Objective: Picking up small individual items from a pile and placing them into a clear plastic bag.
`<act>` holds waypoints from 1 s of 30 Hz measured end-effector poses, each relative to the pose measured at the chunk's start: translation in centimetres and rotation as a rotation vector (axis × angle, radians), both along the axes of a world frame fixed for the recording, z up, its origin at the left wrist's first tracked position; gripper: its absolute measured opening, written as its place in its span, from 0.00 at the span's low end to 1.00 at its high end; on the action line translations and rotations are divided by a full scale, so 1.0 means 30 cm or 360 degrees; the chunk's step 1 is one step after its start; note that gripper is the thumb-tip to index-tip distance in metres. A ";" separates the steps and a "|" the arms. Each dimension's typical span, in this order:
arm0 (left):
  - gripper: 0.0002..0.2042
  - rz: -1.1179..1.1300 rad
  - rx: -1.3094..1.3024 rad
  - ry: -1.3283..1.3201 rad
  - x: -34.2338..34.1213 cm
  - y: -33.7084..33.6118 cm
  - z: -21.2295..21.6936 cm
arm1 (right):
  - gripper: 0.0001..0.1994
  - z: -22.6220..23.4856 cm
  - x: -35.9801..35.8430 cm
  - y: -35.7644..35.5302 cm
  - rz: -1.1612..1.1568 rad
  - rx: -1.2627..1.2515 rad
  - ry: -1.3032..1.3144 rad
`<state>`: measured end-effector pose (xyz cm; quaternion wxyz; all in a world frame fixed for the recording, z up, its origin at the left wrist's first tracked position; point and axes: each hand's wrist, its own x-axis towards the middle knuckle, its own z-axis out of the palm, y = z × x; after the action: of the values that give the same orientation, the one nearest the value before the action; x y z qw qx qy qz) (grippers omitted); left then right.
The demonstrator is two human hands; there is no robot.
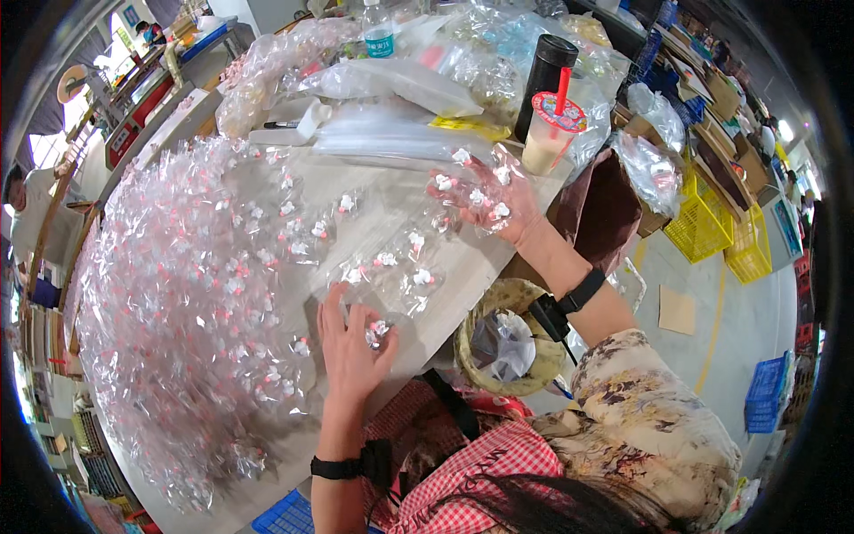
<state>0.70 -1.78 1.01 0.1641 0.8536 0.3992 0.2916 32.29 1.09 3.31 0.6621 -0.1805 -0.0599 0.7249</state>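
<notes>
A large heap of small clear wrapped packets (196, 311), each with a white and pinkish-red piece inside, covers the left side of the table (427, 329). My right hand (507, 209), near the far right table edge, holds several of these packets (478, 196) across its fingers. By the heap's right side my left hand (347, 351) curls its fingers and thumb around one packet (377, 334). Loose packets (420, 277) lie between the two hands. Whether the left fingertips press on the packet is hard to make out.
A drink cup with a red straw (544, 147) and a black tumbler (541, 80) stand at the far edge, beside flat plastic bags (391, 133) and a water bottle (377, 36). A lined bin (471, 347) is below the right edge. Yellow crates (703, 218) sit on the floor.
</notes>
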 end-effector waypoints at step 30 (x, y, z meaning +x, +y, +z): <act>0.13 -0.0250 0.0027 -0.0056 -0.002 0.026 -0.020 | 0.26 -0.088 -0.325 0.004 -0.0155 0.1700 -0.3601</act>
<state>0.65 -1.01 0.43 0.1863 0.8784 0.3255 0.2961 22.55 1.21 0.66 0.2560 -0.4127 -0.8738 0.0236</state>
